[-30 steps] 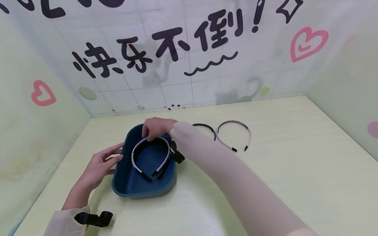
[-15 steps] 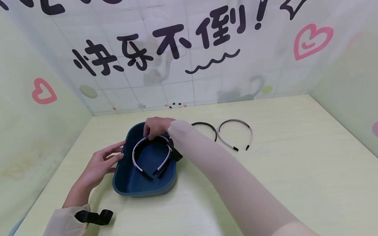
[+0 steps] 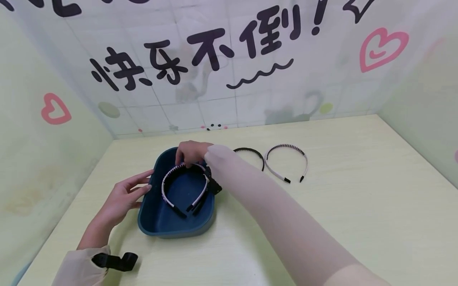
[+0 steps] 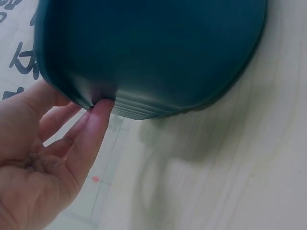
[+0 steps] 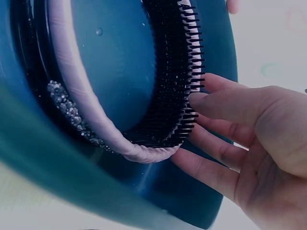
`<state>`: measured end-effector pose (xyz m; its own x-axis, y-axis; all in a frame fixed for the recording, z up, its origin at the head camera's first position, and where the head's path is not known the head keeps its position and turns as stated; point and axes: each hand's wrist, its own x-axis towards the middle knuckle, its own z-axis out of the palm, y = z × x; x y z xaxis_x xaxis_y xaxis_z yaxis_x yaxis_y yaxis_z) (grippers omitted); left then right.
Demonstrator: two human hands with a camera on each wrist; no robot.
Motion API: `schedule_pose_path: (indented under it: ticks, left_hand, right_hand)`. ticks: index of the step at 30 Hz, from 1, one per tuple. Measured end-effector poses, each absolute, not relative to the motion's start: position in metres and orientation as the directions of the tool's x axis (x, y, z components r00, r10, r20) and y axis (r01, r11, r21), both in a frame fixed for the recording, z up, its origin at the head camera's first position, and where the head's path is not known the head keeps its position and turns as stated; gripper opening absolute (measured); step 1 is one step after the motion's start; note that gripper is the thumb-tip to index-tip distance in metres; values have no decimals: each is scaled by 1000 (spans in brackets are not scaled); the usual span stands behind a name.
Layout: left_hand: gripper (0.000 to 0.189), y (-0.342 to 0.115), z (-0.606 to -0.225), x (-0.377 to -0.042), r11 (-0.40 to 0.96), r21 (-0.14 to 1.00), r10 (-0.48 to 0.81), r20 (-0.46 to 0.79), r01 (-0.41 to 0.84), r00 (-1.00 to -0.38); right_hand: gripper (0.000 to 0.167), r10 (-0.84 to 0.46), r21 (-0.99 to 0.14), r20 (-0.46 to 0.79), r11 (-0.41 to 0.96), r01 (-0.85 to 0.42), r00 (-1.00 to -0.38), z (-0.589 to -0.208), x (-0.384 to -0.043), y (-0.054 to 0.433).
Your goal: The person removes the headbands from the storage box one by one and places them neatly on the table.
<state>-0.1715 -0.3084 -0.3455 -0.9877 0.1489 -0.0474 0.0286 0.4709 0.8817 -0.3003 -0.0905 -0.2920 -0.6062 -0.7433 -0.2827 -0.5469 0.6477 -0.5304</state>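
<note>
A dark blue plastic box [image 3: 154, 231] rests on the table at left of centre in the head view. My right hand [image 3: 192, 151] is inside its far end, pinching a pale satin headband [image 5: 79, 86] with black comb teeth between thumb and fingers. Under that headband lie darker headbands [image 5: 38, 67]; a cluster of clear stones shows beside them, though which band bears it I cannot tell. Against the box's left outer wall, the fairly straight fingers of my left hand [image 3: 123, 198] rest; the left wrist view shows the thumb touching the ribbed wall [image 4: 139, 108].
On the table right of the box lie a black toothed headband [image 3: 252, 150], partly hidden by my right sleeve [image 3: 257, 194], and a pale headband [image 3: 275, 173] with black tips. A printed backdrop [image 3: 207, 95] stands behind the table [image 3: 340, 190].
The whole head view has shifted slightly. My right fingers have shifted a little on the pale headband at the box's far end; the left hand stays against the box wall.
</note>
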Motion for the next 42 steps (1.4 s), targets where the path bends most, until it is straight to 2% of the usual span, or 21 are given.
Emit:
schedule_pose_path:
  ticks: [23, 33, 42]
  left_hand:
    - [54, -307, -344, -173, 486, 874, 144, -63, 15, -988]
    - [54, -308, -344, -171, 478, 879, 135, -72, 1, -988]
    - [54, -308, -344, -170, 477, 879, 137, -70, 4, -988]
  right_hand:
    - [43, -774, -581, -231, 596, -555, -590, -295, -307, -86]
    - [42, -813, -605, -205, 543, -583, -545, -286, -305, -82]
    - [41, -834, -603, -155, 504, -618, -529, -277, -301, -76]
